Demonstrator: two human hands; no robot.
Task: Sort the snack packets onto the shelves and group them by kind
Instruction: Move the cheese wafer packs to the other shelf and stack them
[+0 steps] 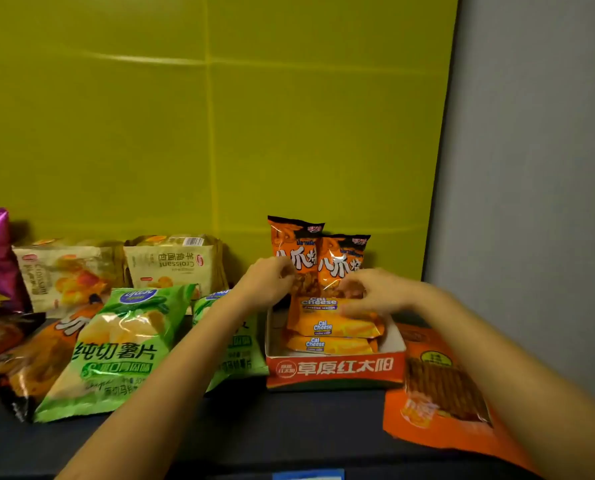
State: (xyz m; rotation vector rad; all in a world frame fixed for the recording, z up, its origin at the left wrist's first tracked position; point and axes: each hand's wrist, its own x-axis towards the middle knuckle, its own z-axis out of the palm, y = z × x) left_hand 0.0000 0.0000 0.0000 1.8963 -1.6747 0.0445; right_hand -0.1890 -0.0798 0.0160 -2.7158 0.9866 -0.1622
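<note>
While a yellow-green wall point(219, 116) backs the dark shelf surface point(254, 427), open room lies between the forearms. Past the right hand point(375, 292) the wall turns grey point(531, 168). The left hand point(268, 278) pinches one upright orange packet point(294, 252); the right grips its twin point(342, 263), above the red box point(334, 368). Green chip bags point(116, 351) lie left of the left arm.

- Dim, warm indoor light; the green wall point(185, 116) shows faint streaks of glare.
- Glossy green chip bag point(112, 348) catches highlights.
- Soft focus throughout; both hands blurred, edges bowed by the wide lens.
</note>
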